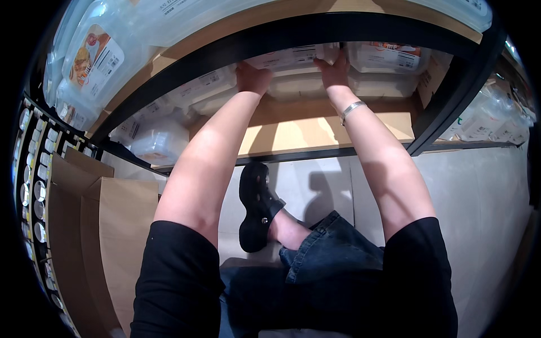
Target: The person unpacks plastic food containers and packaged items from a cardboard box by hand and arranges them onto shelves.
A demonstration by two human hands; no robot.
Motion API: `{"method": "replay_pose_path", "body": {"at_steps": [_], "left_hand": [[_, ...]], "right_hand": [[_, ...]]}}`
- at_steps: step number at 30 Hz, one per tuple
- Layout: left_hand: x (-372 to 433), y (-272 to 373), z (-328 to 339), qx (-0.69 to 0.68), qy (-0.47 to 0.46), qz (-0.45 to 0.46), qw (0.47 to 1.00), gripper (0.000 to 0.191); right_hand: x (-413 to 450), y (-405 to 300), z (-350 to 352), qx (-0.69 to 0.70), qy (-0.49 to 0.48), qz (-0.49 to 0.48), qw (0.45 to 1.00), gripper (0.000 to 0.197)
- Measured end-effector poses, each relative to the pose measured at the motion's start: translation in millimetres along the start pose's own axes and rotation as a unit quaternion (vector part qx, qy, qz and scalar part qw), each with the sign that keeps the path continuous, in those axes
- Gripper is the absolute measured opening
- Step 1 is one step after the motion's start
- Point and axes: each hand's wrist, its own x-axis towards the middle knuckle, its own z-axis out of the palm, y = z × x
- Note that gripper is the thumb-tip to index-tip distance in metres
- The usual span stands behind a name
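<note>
Both my arms reach under the black metal shelf beam (pixel 270 41) into a lower shelf. A clear plastic storage box (pixel 291 57) with a printed label lies between my hands, on top of another clear box (pixel 296 85). My left hand (pixel 254 78) grips its left end, and my right hand (pixel 336 72) holds the right end with the thumb toward the label. Most of my fingers are hidden behind the box and in shadow. Close to my right hand stands a further labelled clear box (pixel 384 57), also stacked on one below.
More clear boxes (pixel 158 137) fill the lower shelf's left side; large bins (pixel 95 63) stand above. A black upright (pixel 458 93) bounds the bay at right. An open cardboard carton (pixel 127 211) stands on the floor at left, beside a rack of small items (pixel 40 190). Wrapped goods (pixel 486 114) sit at right.
</note>
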Motion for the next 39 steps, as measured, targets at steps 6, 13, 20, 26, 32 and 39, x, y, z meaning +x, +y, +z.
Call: {"method": "replay_pose_path", "body": {"at_steps": [6,13,20,26,32,39], "left_hand": [[-14.2,17.2,-1.9,-0.058,-0.02,-0.009,0.998,0.074],[-130.9,-27.6,-85.4,-0.029,-0.145,0.027,0.989,0.063],[-266.9,-66.8,-345.6,0.053,-0.128,0.02,0.99,0.051],[-384.1,-105.8,-573.8,0.462,0.161,-0.174,0.854,0.062],[-490.3,-122.4,-629.4,0.412,0.02,-0.415,0.811,0.057],[-528.5,-93.4,-591.3,0.506,0.03,-0.291,0.811,0.037]], "right_hand": [[-8.3,1.6,-8.2,-0.017,0.062,-0.01,0.998,0.082],[-205.8,-98.7,-77.0,0.343,-0.296,0.111,0.884,0.028],[-342.5,-237.7,-174.7,0.676,-0.431,-0.126,0.584,0.024],[-414.9,-305.3,-152.9,0.745,-0.508,-0.131,0.412,0.022],[-479.7,-345.5,-153.3,0.758,-0.549,-0.113,0.333,0.02],[-495.0,-329.0,-102.2,0.568,-0.616,-0.514,0.185,0.02]]}}
